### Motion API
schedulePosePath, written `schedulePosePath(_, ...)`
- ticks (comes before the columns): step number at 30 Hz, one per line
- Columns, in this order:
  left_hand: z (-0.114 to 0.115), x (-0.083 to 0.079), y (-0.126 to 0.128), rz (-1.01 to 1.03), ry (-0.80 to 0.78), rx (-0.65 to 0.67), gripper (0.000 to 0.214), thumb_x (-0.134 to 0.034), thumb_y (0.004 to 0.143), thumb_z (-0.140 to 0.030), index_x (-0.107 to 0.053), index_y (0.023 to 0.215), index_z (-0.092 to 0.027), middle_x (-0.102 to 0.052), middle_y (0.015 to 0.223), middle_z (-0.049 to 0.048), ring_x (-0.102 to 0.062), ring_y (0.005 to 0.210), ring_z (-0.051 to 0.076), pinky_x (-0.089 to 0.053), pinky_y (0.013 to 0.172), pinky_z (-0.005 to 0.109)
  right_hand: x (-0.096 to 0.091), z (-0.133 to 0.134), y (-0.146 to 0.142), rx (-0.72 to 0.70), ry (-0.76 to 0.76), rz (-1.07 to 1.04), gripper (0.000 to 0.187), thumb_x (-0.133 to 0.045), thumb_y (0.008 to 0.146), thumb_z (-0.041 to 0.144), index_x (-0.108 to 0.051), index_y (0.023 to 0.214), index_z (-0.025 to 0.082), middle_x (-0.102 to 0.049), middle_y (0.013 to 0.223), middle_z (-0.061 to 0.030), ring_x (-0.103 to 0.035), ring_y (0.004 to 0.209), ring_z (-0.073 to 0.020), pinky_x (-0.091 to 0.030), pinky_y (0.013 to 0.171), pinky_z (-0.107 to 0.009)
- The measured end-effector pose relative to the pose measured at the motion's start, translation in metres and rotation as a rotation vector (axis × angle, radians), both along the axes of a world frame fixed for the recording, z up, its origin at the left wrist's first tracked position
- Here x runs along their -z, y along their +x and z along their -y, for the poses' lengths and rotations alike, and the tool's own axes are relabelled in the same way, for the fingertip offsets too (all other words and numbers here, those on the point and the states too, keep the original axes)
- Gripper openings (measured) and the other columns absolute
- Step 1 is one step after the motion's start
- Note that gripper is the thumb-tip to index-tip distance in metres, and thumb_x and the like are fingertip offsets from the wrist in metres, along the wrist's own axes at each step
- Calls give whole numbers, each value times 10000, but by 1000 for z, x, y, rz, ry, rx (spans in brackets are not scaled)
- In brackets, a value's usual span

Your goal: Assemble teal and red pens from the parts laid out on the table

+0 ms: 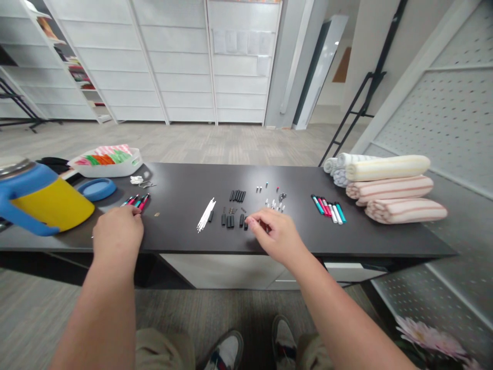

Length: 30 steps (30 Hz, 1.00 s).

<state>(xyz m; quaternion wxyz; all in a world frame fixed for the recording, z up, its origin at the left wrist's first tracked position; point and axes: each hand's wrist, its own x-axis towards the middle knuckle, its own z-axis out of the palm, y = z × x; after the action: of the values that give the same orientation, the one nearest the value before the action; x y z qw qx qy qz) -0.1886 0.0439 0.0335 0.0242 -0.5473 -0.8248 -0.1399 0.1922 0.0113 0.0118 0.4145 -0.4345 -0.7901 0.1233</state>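
Note:
My left hand [118, 231] is closed on the left of the table, its fingertips against a row of retractable pens [134, 200] with red, teal and black parts. What its fingers hold is hidden. My right hand [275, 231] pinches at a short black pen grip [245, 225] at the end of a loose row. Other black grips [230, 221] lie beside it, with small springs [232, 210] behind them. Left of these are white ink refills [206, 215] in a bundle. Black tubes [238, 196] lie farther back; small white and silver pen parts [274, 204] lie beyond my right hand.
Coloured pen barrels [329, 209] lie on the right, near rolled towels [389, 187]. On the left stand a blue and yellow jug [50, 200], a blue lid [97, 189] and a white basket [133, 163] of colourful packets. White string [136, 180] lies near the basket.

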Motion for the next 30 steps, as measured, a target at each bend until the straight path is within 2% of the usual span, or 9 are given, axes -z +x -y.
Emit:
schedulePosePath(2,0,-2,-1,-106,-79,-61,388,-544,881,-330,-800,1112,-153,-740,1061,216,-650,904,374,-515,783,453,-10,-6,25,226,30,6,266,-580,1030,356,-745,885,206,-728,801,-36,-647,735,-181,-440,709,-289)
schedulePosePath(6,0,-3,-3,-193,-138,-88,399,-497,913,-319,-803,1132,-184,-740,1130,211,-670,965,378,-506,789,415,-27,-16,94,868,-18,103,274,-579,992,385,-780,990,198,-773,849,-85,-663,721,-228,-419,676,-318)
schedulePosePath(8,-1,-2,-5,-226,-137,-82,405,-488,926,-325,-803,1126,-166,-738,1121,218,-672,976,378,-506,809,414,-29,-17,127,1087,-111,228,289,-580,968,362,-792,1030,176,-778,885,-138,-674,749,-270,-422,677,-343)
schedulePosePath(9,-2,-1,-5,-244,-136,-79,413,-482,934,-334,-800,1130,-159,-736,1119,221,-673,977,375,-506,816,414,-27,-16,141,1141,-164,286,296,-578,961,356,-799,1034,172,-773,873,-149,-678,760,-286,-429,681,-353)
schedulePosePath(13,-1,2,-2,-300,-113,-73,461,-440,971,-397,-788,1156,-157,-717,1136,230,-666,999,378,-504,821,413,-12,-15,174,1185,-299,408,294,-581,935,343,-823,988,186,-767,875,-169,-700,823,-322,-476,719,-389)
schedulePosePath(17,4,-2,15,-314,-8,-44,515,-376,1005,-456,-772,1151,-161,-709,1108,212,-658,995,382,-484,796,405,0,-19,181,1155,-391,421,312,-596,914,349,-833,1020,176,-788,920,-175,-721,844,-321,-497,733,-396)
schedulePosePath(20,7,-5,32,-237,109,55,462,-405,1007,-452,-760,1087,-167,-710,1022,148,-658,953,328,-461,800,371,4,-23,186,1127,-446,430,319,-609,893,364,-844,996,175,-793,903,-178,-726,799,-324,-495,684,-402)
schedulePosePath(25,5,0,57,-60,135,205,379,-470,991,-449,-745,1014,-189,-703,846,72,-655,822,261,-417,727,327,11,-25,202,1118,-397,461,271,-677,827,388,-853,864,185,-774,809,-186,-705,723,-324,-501,653,-419)
schedulePosePath(30,6,7,78,93,112,289,355,-523,964,-500,-752,932,-230,-715,742,27,-676,764,231,-401,692,293,14,-26,207,1111,-412,489,269,-683,804,370,-841,839,155,-756,873,-232,-710,821,-388,-524,721,-487)
